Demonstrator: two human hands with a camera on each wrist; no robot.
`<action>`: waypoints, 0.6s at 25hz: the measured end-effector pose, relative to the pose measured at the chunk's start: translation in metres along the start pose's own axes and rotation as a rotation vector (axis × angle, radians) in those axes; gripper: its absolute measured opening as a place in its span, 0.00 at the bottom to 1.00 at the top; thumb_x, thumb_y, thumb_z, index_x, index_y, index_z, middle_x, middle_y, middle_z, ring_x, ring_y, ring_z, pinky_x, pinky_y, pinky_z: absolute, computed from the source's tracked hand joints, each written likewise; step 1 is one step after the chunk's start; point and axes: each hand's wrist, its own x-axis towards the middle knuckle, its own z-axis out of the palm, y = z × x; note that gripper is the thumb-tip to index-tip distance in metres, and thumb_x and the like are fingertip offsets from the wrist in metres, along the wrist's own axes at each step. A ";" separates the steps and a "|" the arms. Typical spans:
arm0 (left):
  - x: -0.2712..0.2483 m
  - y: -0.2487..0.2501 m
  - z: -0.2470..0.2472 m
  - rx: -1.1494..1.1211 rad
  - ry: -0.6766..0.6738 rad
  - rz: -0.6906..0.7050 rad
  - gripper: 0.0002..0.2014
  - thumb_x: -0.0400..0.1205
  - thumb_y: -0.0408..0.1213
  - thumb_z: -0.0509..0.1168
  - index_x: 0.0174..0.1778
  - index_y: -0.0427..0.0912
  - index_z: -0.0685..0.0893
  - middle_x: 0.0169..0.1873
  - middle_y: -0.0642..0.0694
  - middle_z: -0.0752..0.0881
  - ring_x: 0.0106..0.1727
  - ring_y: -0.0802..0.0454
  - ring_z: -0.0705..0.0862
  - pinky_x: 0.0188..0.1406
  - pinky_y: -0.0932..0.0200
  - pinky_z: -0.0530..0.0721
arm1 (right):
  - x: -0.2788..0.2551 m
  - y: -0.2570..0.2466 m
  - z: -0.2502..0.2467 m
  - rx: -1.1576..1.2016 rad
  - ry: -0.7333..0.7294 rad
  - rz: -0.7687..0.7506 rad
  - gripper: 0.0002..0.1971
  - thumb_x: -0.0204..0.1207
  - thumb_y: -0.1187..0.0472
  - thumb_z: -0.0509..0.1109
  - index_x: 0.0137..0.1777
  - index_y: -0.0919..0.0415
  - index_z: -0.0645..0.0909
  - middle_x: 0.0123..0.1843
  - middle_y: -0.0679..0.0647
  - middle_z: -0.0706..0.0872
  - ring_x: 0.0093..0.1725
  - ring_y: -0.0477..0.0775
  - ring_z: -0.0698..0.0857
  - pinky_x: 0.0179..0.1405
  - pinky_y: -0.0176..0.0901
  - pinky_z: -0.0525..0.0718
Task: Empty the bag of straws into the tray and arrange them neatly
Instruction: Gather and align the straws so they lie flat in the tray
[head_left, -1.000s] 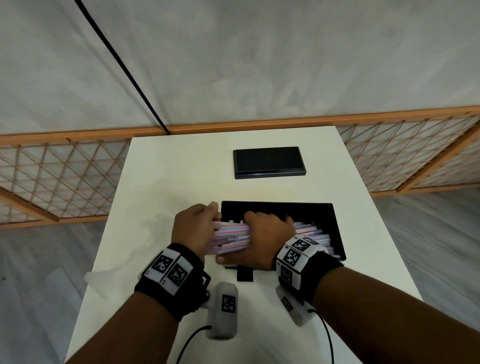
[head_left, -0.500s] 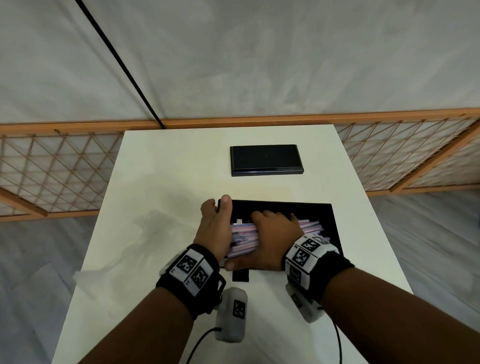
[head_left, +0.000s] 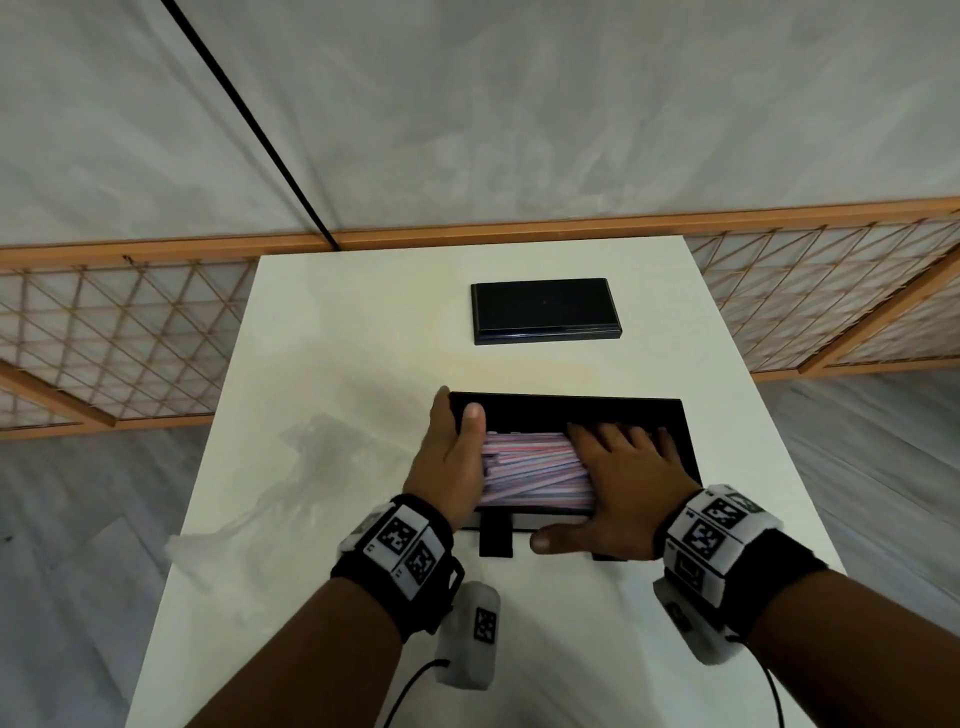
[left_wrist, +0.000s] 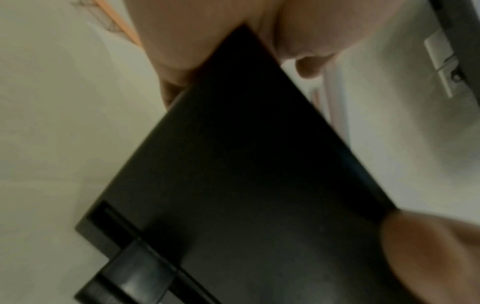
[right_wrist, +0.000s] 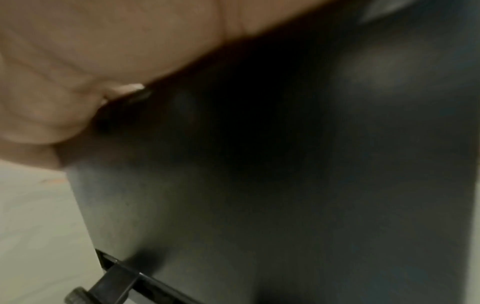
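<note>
A black tray (head_left: 571, 410) sits at the middle of the white table (head_left: 363, 338). Pink, blue and white striped straws (head_left: 535, 467) lie lengthwise in it in a fairly even layer. My left hand (head_left: 447, 457) stands on edge at the tray's left end against the straw ends, fingers straight outside the wall and thumb over the rim. My right hand (head_left: 618, 478) lies flat on the right part of the straws, fingers spread, thumb outside the near wall. The wrist views show only the tray's dark outer wall (left_wrist: 246, 164) (right_wrist: 285, 185) and blurred palm.
A flat black lid (head_left: 545, 312) lies at the back of the table. The empty clear plastic bag (head_left: 311, 467) lies crumpled left of the tray. A black clip (head_left: 496, 540) juts from the tray's near wall. A wooden lattice fence (head_left: 104, 338) runs behind.
The right hand let go of the straw bundle, slid right and flattened on it. The left hand moved forward and right to the tray's left end. The straws now lie lower and straighter.
</note>
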 end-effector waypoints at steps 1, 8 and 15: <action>-0.001 -0.001 0.002 0.008 0.003 -0.008 0.33 0.90 0.58 0.46 0.91 0.50 0.50 0.89 0.48 0.60 0.88 0.49 0.62 0.88 0.50 0.58 | 0.001 -0.005 0.001 -0.022 0.020 -0.006 0.67 0.45 0.08 0.48 0.84 0.46 0.50 0.77 0.50 0.67 0.76 0.61 0.66 0.79 0.73 0.53; -0.009 0.004 -0.012 0.122 0.135 0.126 0.35 0.88 0.57 0.56 0.89 0.45 0.57 0.88 0.46 0.62 0.87 0.49 0.62 0.87 0.52 0.59 | -0.011 -0.007 -0.003 -0.017 0.235 -0.023 0.63 0.51 0.10 0.47 0.82 0.49 0.59 0.76 0.48 0.67 0.74 0.59 0.68 0.79 0.65 0.58; -0.037 0.032 0.005 0.733 -0.027 0.562 0.32 0.68 0.56 0.63 0.66 0.45 0.79 0.65 0.46 0.79 0.68 0.45 0.76 0.71 0.44 0.79 | -0.008 0.005 0.001 -0.053 0.141 -0.012 0.66 0.44 0.12 0.56 0.83 0.48 0.56 0.78 0.47 0.67 0.76 0.58 0.67 0.81 0.64 0.57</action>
